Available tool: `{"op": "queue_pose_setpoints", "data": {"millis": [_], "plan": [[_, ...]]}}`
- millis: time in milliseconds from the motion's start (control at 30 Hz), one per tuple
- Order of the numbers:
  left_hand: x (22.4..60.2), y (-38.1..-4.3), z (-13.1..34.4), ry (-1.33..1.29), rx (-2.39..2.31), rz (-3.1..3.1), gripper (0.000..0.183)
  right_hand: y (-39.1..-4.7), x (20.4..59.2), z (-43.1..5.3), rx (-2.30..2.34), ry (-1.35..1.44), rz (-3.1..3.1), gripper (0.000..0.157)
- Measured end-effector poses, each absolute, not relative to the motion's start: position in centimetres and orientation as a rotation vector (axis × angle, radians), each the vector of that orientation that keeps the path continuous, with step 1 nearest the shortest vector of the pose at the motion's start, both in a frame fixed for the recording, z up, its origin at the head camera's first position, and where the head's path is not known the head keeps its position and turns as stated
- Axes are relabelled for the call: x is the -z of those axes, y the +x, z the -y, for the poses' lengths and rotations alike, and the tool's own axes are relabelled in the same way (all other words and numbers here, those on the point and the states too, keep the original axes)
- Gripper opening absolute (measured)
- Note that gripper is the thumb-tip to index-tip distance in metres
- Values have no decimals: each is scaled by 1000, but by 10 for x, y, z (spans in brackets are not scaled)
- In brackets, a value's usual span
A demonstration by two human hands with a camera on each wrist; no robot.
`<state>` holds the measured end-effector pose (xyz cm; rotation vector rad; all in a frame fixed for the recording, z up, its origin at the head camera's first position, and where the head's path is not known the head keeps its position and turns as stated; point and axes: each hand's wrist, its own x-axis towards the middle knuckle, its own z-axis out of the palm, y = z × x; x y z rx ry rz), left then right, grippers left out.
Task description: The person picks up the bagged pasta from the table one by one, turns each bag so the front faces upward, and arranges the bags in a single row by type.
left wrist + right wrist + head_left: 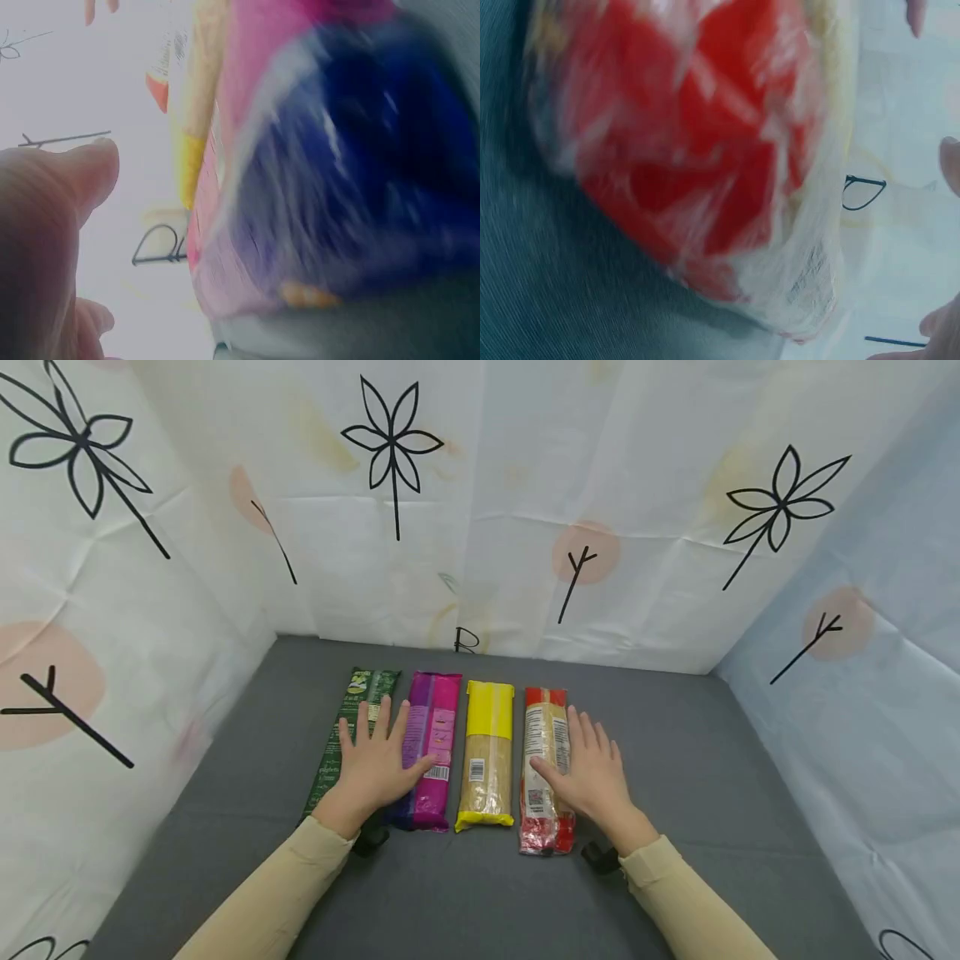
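Observation:
Four slim spaghetti-like packs lie side by side: a green pack (330,762), a purple-and-pink pack (444,735), a yellow pack (489,752) and a red pack (536,735). My left hand (371,772), fingers spread, is over the green and purple packs; whether it touches them cannot be told. Fingers extended, my right hand (594,777) is at the right side of the red pack, its thumb over the label. The purple pack's end (322,150) fills the left wrist view, blurred. In the right wrist view the red pack's crinkled end (697,135) appears close up.
A grey cloth-covered table (697,827) lies under the packs. White fabric walls (495,460) with printed flowers and twigs enclose it at the back and both sides. Dark wrist-worn pieces (600,857) show beneath the wrists.

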<state>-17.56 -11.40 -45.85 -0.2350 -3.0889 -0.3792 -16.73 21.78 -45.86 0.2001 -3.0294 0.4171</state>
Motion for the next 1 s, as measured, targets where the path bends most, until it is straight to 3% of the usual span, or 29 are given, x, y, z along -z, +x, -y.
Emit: {"op": "queue_pose_setpoints", "data": {"millis": [233,567,1000], "plan": [[459,-181,88,-276,516,3052,100,-163,456,-217,-805,71,3005,104],[459,-190,46,-435,1065,2994,102,-158,452,-226,-1281,13,2926,95],[457,-197,-3,-481,1387,2899,98,-155,450,-236,-1486,-95,2902,90]]}}
